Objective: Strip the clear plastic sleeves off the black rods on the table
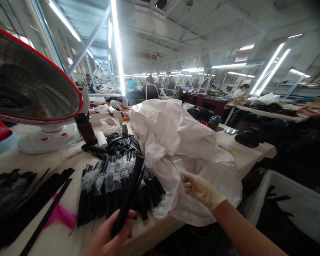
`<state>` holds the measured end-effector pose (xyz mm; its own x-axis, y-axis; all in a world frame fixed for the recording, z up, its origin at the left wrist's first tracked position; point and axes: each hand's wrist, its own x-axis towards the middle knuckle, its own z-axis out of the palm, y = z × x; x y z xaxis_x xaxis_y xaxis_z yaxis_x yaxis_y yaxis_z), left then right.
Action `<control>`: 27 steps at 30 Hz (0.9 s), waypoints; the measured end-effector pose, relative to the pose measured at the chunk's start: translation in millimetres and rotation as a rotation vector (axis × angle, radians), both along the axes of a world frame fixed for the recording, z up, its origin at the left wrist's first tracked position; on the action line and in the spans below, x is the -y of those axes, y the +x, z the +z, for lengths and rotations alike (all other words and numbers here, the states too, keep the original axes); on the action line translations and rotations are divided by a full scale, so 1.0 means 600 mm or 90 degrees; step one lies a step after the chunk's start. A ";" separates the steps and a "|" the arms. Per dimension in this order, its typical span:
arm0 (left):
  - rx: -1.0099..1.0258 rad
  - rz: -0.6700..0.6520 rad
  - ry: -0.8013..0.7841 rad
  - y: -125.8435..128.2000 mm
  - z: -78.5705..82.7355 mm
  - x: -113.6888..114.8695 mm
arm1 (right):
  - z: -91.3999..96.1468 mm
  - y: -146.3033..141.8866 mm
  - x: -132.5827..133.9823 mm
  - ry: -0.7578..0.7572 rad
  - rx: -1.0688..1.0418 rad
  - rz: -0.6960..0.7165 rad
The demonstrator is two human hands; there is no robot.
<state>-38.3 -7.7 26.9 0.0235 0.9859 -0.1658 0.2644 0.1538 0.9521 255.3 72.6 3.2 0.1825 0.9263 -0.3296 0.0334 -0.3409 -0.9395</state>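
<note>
My left hand is bare and grips a black strip bundle upright, low in the view. Beside it on the table lies a heap of black strips in clear plastic sleeves. My right hand wears a cream latex glove. Its fingers press together on a fold of a large white plastic sack, which lies crumpled over the table just right of the heap. The sack hides the table behind it.
A desk fan with a red rim stands at the left of the white worktable. A white crate of black strips sits at the lower right. A dark bottle and a tape roll stand further back. Co-workers sit at distant tables.
</note>
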 end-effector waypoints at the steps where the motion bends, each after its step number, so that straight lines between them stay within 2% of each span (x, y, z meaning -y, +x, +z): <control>1: 0.012 -0.032 -0.017 0.014 0.004 -0.001 | -0.002 -0.024 0.024 -0.044 -0.195 0.018; 3: 0.042 -0.090 -0.054 0.032 0.012 -0.004 | -0.005 -0.072 0.061 -0.144 -0.465 0.035; 4: 0.054 -0.112 -0.071 0.035 0.014 -0.005 | -0.006 -0.093 0.072 -0.182 -0.553 0.036; 6: 0.064 -0.138 -0.102 0.030 0.016 -0.003 | -0.005 -0.125 0.079 -0.209 -0.611 0.033; 9: 0.064 -0.128 -0.137 0.006 0.011 0.008 | -0.005 -0.153 0.065 -0.191 -0.635 0.023; 12: 0.091 -0.104 -0.168 -0.014 0.000 0.023 | -0.005 -0.168 0.047 -0.109 -0.613 0.011; 15: 0.121 -0.115 -0.197 -0.015 -0.012 0.034 | -0.002 -0.181 0.039 -0.036 -0.596 0.001; 21: 0.175 -0.061 -0.162 -0.002 -0.023 0.039 | 0.018 -0.184 0.037 -0.052 -0.610 -0.012; 27: 0.186 -0.068 -0.176 -0.011 -0.023 0.035 | 0.016 -0.188 0.033 -0.056 -0.596 -0.054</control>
